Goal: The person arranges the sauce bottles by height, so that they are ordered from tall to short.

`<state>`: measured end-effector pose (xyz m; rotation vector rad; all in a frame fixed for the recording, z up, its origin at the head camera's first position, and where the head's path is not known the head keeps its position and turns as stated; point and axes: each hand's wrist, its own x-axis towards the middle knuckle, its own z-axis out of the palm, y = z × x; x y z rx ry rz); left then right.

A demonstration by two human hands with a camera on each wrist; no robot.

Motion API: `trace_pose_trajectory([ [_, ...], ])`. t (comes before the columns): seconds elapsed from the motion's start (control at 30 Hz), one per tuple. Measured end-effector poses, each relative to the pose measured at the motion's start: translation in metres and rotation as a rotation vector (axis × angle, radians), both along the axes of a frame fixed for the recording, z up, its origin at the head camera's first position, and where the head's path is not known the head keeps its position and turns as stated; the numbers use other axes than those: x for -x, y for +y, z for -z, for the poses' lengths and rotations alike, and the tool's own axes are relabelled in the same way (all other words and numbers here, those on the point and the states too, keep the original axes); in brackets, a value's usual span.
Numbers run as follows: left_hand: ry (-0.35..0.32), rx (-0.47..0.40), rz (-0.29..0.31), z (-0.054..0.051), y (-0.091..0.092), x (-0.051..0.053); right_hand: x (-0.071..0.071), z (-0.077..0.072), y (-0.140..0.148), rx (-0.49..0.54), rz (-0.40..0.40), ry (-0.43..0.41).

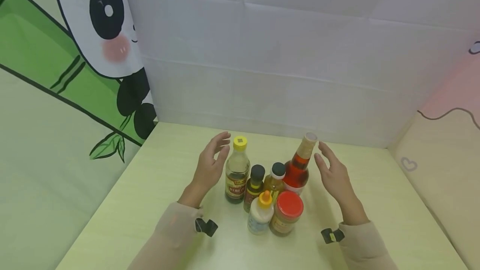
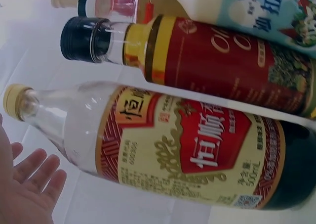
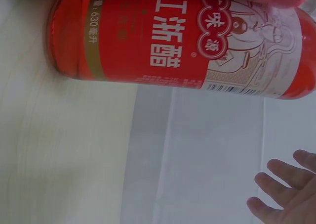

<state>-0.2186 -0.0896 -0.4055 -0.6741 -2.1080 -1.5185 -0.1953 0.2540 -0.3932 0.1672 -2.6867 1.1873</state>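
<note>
Both hover, fingers loosely spread: left hand [image 1: 209, 165] left of the yellow-capped bottle [image 1: 237, 176], right hand [image 1: 335, 174] right of the red bottle [image 1: 296, 174]

On my feed, I had a pale yellow-green worktop [image 1: 150, 170], and everything on it stood close together. Reading that group as a clock face, I found a yellow-capped bottle [image 1: 237, 178] of dark liquid at ten o'clock and a slim black-capped bottle [image 1: 254, 191] at nine. A white squeeze bottle [image 1: 259, 216] with an orange tip stood at seven, and a red-lidded jar [image 1: 288, 209] at five. I saw a tall bottle of red liquid [image 1: 297, 173] at two and a smaller, dark-capped bottle [image 1: 274, 183] of yellowish liquid just past twelve.
</note>
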Motion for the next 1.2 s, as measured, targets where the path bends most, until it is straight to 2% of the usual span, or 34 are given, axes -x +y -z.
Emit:
trace_pose_trajectory([
  [0.33, 0.017, -0.046, 0.054, -0.01, 0.011, -0.009, -0.014, -0.016, -0.014, 0.105, -0.021, 0.168],
  [0.53, 0.03, -0.034, 0.068, -0.038, 0.017, -0.031, -0.02, -0.026, -0.024, 0.155, -0.045, 0.251],
  [0.6, 0.038, -0.033, 0.073, -0.043, 0.018, -0.034, -0.022, -0.028, -0.028, 0.176, -0.054, 0.27],
  [0.7, 0.055, -0.048, 0.088, -0.029, 0.018, -0.024, -0.023, -0.032, -0.033, 0.205, -0.069, 0.29],
  [0.83, 0.042, -0.059, 0.093, -0.009, 0.018, -0.009, -0.024, -0.035, -0.039, 0.218, -0.084, 0.309],
  [0.93, 0.018, -0.049, 0.08, -0.012, 0.021, -0.01, -0.023, -0.036, -0.042, 0.221, -0.086, 0.316],
  [1.17, -0.001, -0.043, 0.054, -0.044, 0.028, -0.031, -0.019, -0.036, -0.05, 0.238, -0.077, 0.349],
  [1.2, -0.006, -0.047, 0.049, -0.045, 0.029, -0.031, -0.019, -0.036, -0.051, 0.248, -0.077, 0.352],
])
